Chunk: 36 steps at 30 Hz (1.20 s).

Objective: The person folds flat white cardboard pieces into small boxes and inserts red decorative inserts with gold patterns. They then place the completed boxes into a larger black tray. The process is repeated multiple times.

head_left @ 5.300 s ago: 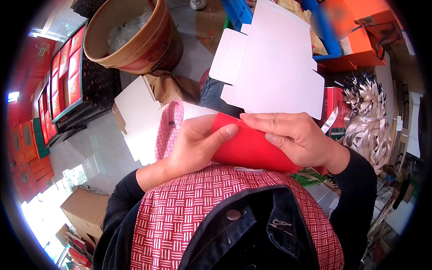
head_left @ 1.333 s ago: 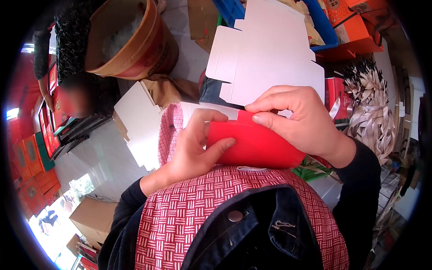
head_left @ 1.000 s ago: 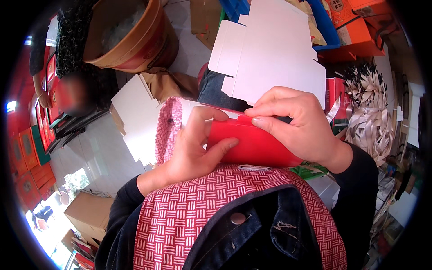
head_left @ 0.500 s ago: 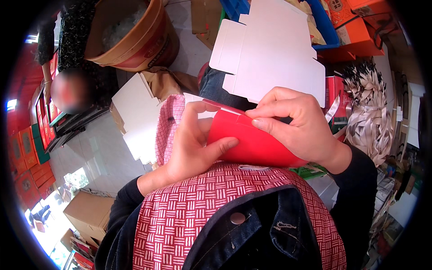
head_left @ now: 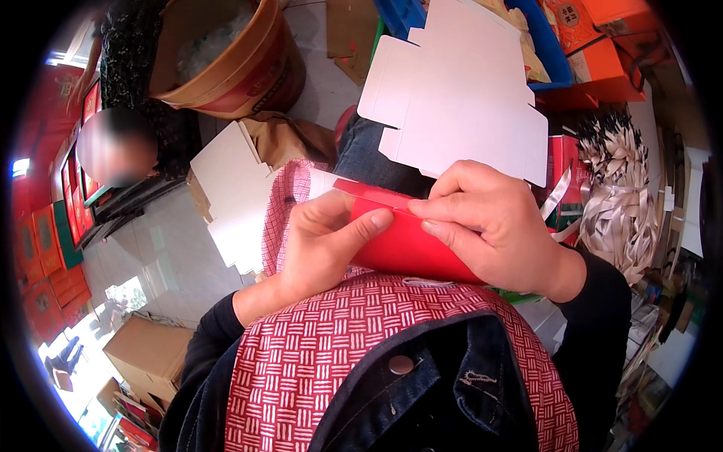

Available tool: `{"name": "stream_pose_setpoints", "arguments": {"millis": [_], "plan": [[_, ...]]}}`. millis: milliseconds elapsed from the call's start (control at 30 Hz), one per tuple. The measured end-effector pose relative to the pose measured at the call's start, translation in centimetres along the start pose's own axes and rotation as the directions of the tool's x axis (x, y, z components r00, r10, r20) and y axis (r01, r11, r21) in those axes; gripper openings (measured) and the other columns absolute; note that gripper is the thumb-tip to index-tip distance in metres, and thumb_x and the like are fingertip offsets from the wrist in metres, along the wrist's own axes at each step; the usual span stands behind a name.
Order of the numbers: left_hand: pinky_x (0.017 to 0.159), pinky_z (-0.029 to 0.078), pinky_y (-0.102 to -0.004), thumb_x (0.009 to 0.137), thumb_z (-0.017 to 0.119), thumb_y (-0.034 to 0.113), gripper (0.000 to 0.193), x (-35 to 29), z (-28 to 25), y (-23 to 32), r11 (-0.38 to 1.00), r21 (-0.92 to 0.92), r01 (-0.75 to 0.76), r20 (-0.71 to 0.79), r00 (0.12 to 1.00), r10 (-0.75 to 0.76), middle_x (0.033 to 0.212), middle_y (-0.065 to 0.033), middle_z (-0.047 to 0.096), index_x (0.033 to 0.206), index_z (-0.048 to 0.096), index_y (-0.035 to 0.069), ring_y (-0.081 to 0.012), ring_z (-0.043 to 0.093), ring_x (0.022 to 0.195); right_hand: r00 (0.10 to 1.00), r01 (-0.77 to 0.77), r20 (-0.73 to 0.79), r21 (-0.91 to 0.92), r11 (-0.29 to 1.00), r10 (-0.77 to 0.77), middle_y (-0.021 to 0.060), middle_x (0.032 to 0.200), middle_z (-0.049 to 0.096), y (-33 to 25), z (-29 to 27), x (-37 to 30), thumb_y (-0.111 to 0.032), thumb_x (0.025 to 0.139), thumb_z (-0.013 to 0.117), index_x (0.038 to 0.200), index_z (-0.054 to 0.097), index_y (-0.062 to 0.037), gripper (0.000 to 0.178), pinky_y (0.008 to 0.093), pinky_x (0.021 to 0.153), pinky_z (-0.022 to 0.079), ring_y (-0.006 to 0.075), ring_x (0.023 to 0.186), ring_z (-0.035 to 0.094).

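A red cardboard box blank [head_left: 399, 245], bent into a curve, lies across my lap with its folded edge facing away from me. My left hand [head_left: 320, 233] grips its left end, thumb on the red face and fingers behind it. At the middle of the upper edge, my right hand [head_left: 497, 222] pinches the fold between thumb and fingers. Part of the blank is hidden behind the right hand. Past the hands lies a flat white die-cut cardboard sheet [head_left: 467, 94], its flaps spread out.
Another white cardboard blank [head_left: 237, 192] rests to the left, beside brown paper [head_left: 290, 139]. A large orange-brown bucket [head_left: 241, 68] stands far left, near another person. Bundled pale ribbons [head_left: 617, 218] hang at the right. Orange boxes [head_left: 602, 68] and a blue crate [head_left: 559, 71] sit far right.
My left hand has closed in on the red blank, its thumb moving up to the fold. The upper flap lies more folded along the edge; the right hand keeps its pinch.
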<state>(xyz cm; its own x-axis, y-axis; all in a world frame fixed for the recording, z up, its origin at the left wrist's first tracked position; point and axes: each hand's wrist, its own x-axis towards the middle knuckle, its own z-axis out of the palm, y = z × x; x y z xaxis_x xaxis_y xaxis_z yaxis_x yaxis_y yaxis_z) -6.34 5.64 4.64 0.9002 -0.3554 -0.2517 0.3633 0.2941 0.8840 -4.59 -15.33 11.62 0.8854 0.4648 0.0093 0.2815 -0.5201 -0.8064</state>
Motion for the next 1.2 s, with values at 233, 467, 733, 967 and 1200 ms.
{"name": "stream_pose_setpoints", "arguments": {"millis": [233,467,733,967,1200], "plan": [[0.07,0.053,-0.0224,0.09,0.065,0.008,0.016,0.1,0.3,-0.1,0.998,0.024,-0.053,-0.035,0.998,0.054,0.089,-0.0059,0.07,0.102,0.068,-0.002,-0.0095,0.064,0.079,0.987,0.161,0.013,-0.135,0.978,-0.16,0.0122,0.082,0.059,0.8,0.3,0.4,0.004,0.073,0.064,0.094,0.067,0.0046,0.021,0.0345,0.065,0.048,0.0264,0.076,0.057],[0.069,0.052,-0.021,0.09,0.065,0.007,0.013,0.2,0.2,0.1,1.0,-0.01,-0.009,-0.036,0.999,0.008,0.088,-0.0056,0.069,0.098,0.066,-0.003,-0.008,0.063,0.078,0.975,0.222,0.015,-0.153,0.963,-0.222,0.0126,0.081,0.059,0.8,0.4,0.3,0.003,0.073,0.063,0.091,0.066,0.0061,0.018,0.0334,0.064,0.049,0.0269,0.075,0.057],[0.066,0.051,-0.0208,0.09,0.065,0.008,0.014,0.0,0.3,0.5,1.0,0.023,-0.013,-0.02,1.0,0.014,0.087,-0.0063,0.069,0.097,0.066,-0.004,-0.0074,0.062,0.076,0.988,0.151,0.048,-0.025,0.988,-0.149,0.0128,0.081,0.06,0.7,0.0,0.9,0.002,0.073,0.064,0.087,0.067,0.0037,0.014,0.0344,0.062,0.049,0.0284,0.073,0.059],[0.069,0.051,-0.0215,0.09,0.064,0.007,0.014,0.1,0.3,0.7,1.0,-0.012,0.011,-0.012,1.0,-0.011,0.088,-0.0075,0.07,0.098,0.067,-0.004,-0.0081,0.063,0.077,0.985,0.163,0.068,-0.021,0.986,-0.161,0.0136,0.083,0.063,0.9,0.1,1.1,0.0,0.075,0.066,0.089,0.069,0.0018,0.015,0.0337,0.067,0.051,0.0293,0.075,0.063],[0.074,0.052,-0.0245,0.088,0.066,0.006,0.013,2.2,-1.4,4.9,0.985,-0.018,-0.17,-0.06,0.984,0.168,0.091,-0.0069,0.069,0.099,0.066,-0.001,-0.0116,0.065,0.08,0.939,0.231,0.272,-0.049,0.972,-0.21,0.017,0.108,0.066,1.7,-9.6,0.1,-0.022,0.072,0.076,0.123,0.056,0.0007,0.06,0.0353,0.081,0.052,0.0293,0.096,0.066]]}}
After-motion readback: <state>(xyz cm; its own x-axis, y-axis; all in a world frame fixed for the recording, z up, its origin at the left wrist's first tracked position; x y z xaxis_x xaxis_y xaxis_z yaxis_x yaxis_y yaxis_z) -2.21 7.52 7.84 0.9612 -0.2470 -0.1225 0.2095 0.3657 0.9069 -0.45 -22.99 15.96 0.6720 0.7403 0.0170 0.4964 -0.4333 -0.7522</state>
